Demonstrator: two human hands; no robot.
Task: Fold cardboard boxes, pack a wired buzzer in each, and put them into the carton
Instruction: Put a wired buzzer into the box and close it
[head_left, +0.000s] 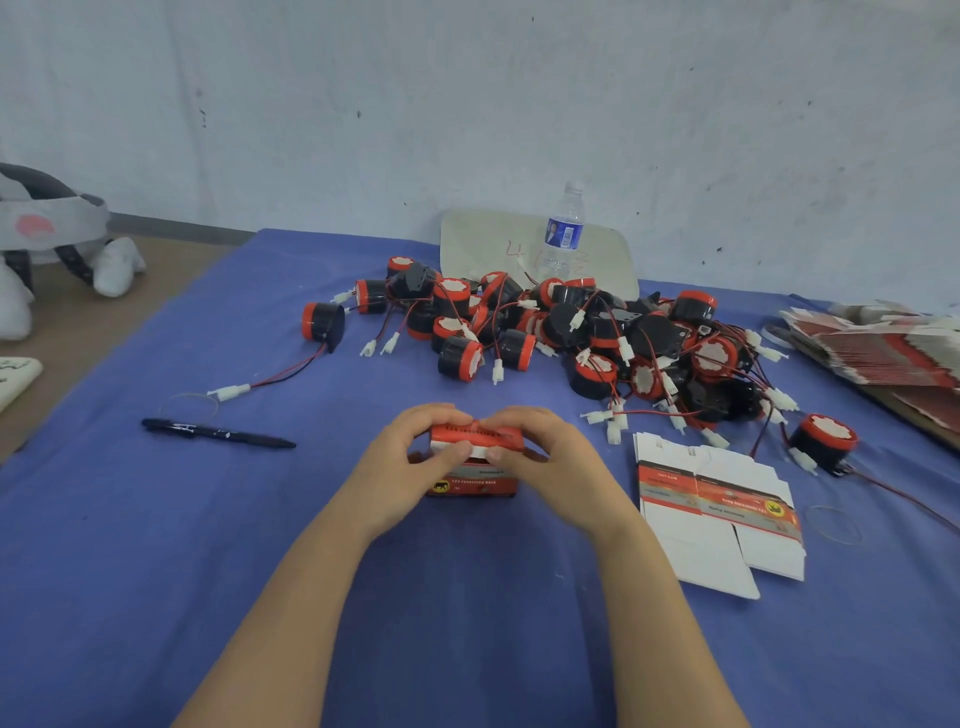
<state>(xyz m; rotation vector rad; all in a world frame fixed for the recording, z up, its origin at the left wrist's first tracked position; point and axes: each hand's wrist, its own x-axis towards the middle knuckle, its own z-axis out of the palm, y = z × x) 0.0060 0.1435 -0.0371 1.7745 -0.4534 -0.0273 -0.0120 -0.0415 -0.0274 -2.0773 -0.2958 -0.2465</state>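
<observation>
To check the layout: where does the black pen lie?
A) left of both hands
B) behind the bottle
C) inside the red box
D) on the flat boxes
A: the black pen lies on the blue cloth, left of the left hand holding the red box.

Red box (474, 457) — black-and-red buzzers (571, 332) — blue cloth (156, 545).

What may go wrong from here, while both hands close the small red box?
1. The left hand and right hand press the white flap of the box; it may crease instead of tucking in.
2. Wires in the buzzer pile cross each other, so pulling the next buzzer may drag others.
</observation>
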